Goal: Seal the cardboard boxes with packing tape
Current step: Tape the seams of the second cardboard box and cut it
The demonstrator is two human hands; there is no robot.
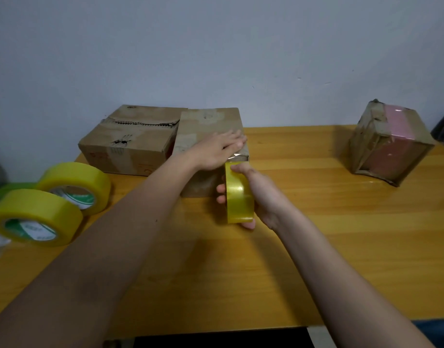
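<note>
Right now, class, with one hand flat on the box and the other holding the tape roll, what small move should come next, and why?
Probably draw the tape roll down the box front. The right hand grips it just below the top edge, a short strip already bridges to that edge, and the left hand lies flat on top, steadying the box.

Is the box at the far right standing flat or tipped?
Tipped. The pink-taped box rests on one lower edge on the table, its faces slanted and its top corner pointing up.

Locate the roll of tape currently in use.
In the head view the tape roll is near the centre, gripped on edge in the right hand, against the near side of the middle box that the left hand presses flat.
</note>
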